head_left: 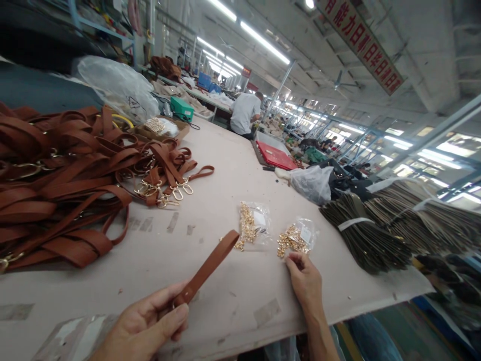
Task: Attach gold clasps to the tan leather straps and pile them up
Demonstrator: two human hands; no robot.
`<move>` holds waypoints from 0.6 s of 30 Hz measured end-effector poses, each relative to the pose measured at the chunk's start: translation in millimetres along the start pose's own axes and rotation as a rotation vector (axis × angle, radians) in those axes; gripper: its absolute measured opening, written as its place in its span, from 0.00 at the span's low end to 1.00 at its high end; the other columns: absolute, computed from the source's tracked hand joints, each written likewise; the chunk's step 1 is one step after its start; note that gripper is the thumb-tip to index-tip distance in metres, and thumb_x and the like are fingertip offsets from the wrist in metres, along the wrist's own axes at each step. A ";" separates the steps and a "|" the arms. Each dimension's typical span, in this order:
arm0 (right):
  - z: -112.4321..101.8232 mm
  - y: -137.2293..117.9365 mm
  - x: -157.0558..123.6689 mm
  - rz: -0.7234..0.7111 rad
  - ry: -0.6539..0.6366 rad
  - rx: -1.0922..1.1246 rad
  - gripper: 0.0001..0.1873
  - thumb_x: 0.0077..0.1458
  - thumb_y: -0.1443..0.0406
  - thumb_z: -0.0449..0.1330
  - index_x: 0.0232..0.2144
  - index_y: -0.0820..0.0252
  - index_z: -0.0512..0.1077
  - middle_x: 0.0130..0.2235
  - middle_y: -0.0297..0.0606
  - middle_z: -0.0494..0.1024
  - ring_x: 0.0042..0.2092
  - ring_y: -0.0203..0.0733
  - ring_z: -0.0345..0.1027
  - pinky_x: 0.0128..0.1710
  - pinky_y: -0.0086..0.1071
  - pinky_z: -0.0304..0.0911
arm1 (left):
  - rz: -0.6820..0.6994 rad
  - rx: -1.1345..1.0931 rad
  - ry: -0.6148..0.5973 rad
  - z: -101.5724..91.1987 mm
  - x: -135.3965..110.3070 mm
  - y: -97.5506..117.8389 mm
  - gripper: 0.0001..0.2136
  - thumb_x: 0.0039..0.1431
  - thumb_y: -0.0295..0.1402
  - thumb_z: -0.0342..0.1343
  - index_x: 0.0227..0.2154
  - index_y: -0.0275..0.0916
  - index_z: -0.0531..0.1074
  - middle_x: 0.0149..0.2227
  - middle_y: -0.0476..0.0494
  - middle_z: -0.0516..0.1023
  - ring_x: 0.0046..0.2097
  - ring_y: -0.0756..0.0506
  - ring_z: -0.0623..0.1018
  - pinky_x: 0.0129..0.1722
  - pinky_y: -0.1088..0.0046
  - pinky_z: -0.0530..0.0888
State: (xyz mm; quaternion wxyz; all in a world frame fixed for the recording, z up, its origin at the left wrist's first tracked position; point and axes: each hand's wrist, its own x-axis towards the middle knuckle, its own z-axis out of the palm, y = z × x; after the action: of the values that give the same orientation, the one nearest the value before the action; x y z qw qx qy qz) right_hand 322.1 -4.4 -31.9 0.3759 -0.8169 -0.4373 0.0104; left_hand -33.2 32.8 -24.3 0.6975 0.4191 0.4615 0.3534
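Observation:
My left hand [152, 318] is closed round the lower end of a brown leather strap loop [210, 263], which points up and to the right above the table. A small hole or stud shows near the gripped end. My right hand [305, 278] reaches to the near edge of a pile of small gold-coloured metal fittings [291, 240] spilling from a clear plastic bag [308, 230]. Its thumb and fingertips are pinched together there; whatever lies between them is hidden. Left of it, more gold fittings [247, 223] lie in a second clear bag [262, 223].
A large heap of brown leather straps [63, 190] with gold clasps [182, 189] covers the table's left side. Bundled dark strips [368, 233] lie at the right edge. Farther back are a green box [182, 109], a red folder-like item [276, 154] and a seated person [244, 114].

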 end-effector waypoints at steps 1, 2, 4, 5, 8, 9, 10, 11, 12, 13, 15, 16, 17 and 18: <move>-0.3 -0.3 -4.9 0.003 0.008 0.009 0.17 0.55 0.52 0.55 0.36 0.59 0.74 0.35 0.42 0.82 0.37 0.47 0.77 0.40 0.37 0.70 | -0.008 -0.010 -0.004 1.0 -0.5 2.0 0.21 0.43 0.46 0.69 0.39 0.39 0.81 0.22 0.50 0.75 0.25 0.48 0.72 0.27 0.75 0.73; -0.7 -0.4 -9.6 0.007 0.019 0.009 0.18 0.55 0.52 0.55 0.37 0.60 0.74 0.36 0.43 0.82 0.38 0.47 0.77 0.40 0.37 0.70 | -0.005 -0.014 -0.010 1.9 -1.3 4.1 0.19 0.43 0.45 0.70 0.37 0.39 0.81 0.22 0.50 0.75 0.26 0.48 0.72 0.27 0.76 0.73; -1.3 -0.3 -16.4 0.016 0.046 -0.011 0.19 0.56 0.52 0.53 0.38 0.61 0.73 0.38 0.45 0.82 0.38 0.48 0.77 0.40 0.38 0.70 | 0.011 -0.013 -0.016 2.4 -3.7 8.3 0.17 0.43 0.43 0.70 0.34 0.40 0.80 0.24 0.50 0.75 0.26 0.48 0.72 0.27 0.76 0.72; -1.4 -0.3 -18.1 0.013 0.054 -0.024 0.20 0.57 0.52 0.53 0.39 0.61 0.73 0.38 0.46 0.82 0.39 0.49 0.77 0.40 0.39 0.70 | 0.018 -0.010 -0.014 2.1 -5.2 10.1 0.16 0.43 0.43 0.70 0.33 0.40 0.80 0.24 0.50 0.75 0.27 0.48 0.72 0.27 0.77 0.72; -0.6 -2.2 -16.3 -0.033 0.035 -0.077 0.19 0.58 0.54 0.51 0.41 0.60 0.72 0.39 0.45 0.82 0.39 0.48 0.77 0.41 0.39 0.69 | 0.033 0.007 0.009 -0.3 -9.1 13.9 0.14 0.44 0.42 0.69 0.31 0.40 0.79 0.24 0.51 0.75 0.27 0.48 0.72 0.27 0.77 0.72; 0.3 -3.7 -14.3 -0.058 0.021 -0.103 0.18 0.58 0.55 0.51 0.41 0.60 0.72 0.39 0.44 0.82 0.38 0.47 0.77 0.41 0.38 0.69 | 0.034 0.011 0.019 -1.2 -10.0 14.5 0.14 0.44 0.42 0.69 0.31 0.40 0.79 0.24 0.51 0.75 0.27 0.48 0.72 0.27 0.77 0.72; 1.5 -5.5 -12.0 -0.085 0.005 -0.135 0.17 0.58 0.56 0.52 0.41 0.59 0.72 0.40 0.43 0.82 0.38 0.46 0.77 0.41 0.38 0.69 | 0.033 0.013 0.026 -1.8 -10.7 14.7 0.14 0.44 0.41 0.69 0.32 0.40 0.79 0.24 0.51 0.75 0.27 0.48 0.72 0.28 0.77 0.72; 3.0 -7.5 -9.6 -0.113 -0.008 -0.172 0.16 0.58 0.57 0.52 0.42 0.59 0.72 0.39 0.42 0.82 0.38 0.46 0.77 0.41 0.37 0.68 | 0.030 0.014 0.031 -2.1 -11.2 14.8 0.14 0.44 0.41 0.69 0.32 0.40 0.79 0.24 0.51 0.75 0.27 0.48 0.72 0.28 0.77 0.72; 4.8 -9.5 -7.3 -0.141 -0.020 -0.213 0.15 0.57 0.59 0.52 0.42 0.58 0.72 0.39 0.42 0.81 0.39 0.47 0.76 0.42 0.38 0.68 | 0.026 0.011 0.034 -2.1 -11.5 14.8 0.14 0.44 0.41 0.69 0.32 0.40 0.79 0.24 0.51 0.75 0.27 0.48 0.72 0.28 0.77 0.71; 6.7 -11.4 -5.3 -0.167 -0.027 -0.256 0.14 0.57 0.60 0.52 0.42 0.59 0.71 0.39 0.42 0.81 0.40 0.47 0.76 0.42 0.38 0.67 | 0.021 0.008 0.035 -1.8 -11.8 14.9 0.14 0.44 0.40 0.69 0.33 0.40 0.79 0.24 0.51 0.76 0.27 0.48 0.73 0.28 0.77 0.71; 10.5 -14.3 -2.1 -0.213 -0.033 -0.338 0.13 0.57 0.63 0.51 0.42 0.59 0.71 0.38 0.43 0.80 0.40 0.49 0.75 0.41 0.38 0.65 | 0.017 0.003 0.028 -0.7 -12.2 15.6 0.13 0.45 0.40 0.68 0.34 0.40 0.79 0.24 0.51 0.76 0.28 0.48 0.73 0.29 0.77 0.71; 12.3 -15.3 -1.0 -0.232 -0.034 -0.374 0.13 0.57 0.64 0.51 0.41 0.60 0.72 0.38 0.44 0.80 0.39 0.49 0.74 0.40 0.38 0.64 | 0.017 0.003 0.021 -0.1 -12.4 16.5 0.13 0.46 0.40 0.68 0.34 0.40 0.79 0.24 0.51 0.76 0.28 0.48 0.73 0.29 0.77 0.71; 13.9 -15.9 -0.4 -0.250 -0.036 -0.405 0.13 0.57 0.65 0.50 0.41 0.61 0.72 0.37 0.45 0.80 0.39 0.49 0.74 0.39 0.38 0.64 | 0.016 0.005 0.012 0.3 -12.5 17.5 0.13 0.46 0.40 0.67 0.33 0.40 0.79 0.24 0.51 0.76 0.28 0.48 0.73 0.29 0.77 0.71; 15.1 -16.1 0.0 -0.266 -0.038 -0.429 0.13 0.57 0.65 0.50 0.40 0.61 0.72 0.36 0.46 0.79 0.38 0.49 0.74 0.38 0.37 0.63 | 0.016 0.009 0.000 0.6 -12.5 18.6 0.12 0.47 0.40 0.66 0.33 0.40 0.79 0.24 0.51 0.75 0.28 0.48 0.72 0.29 0.77 0.70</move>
State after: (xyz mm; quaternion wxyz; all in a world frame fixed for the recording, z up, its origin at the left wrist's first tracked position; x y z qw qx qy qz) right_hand 305.5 10.1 -32.7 0.1838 -0.8130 -0.5400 -0.1165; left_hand -38.7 29.0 -2.9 0.6926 0.4259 0.4597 0.3572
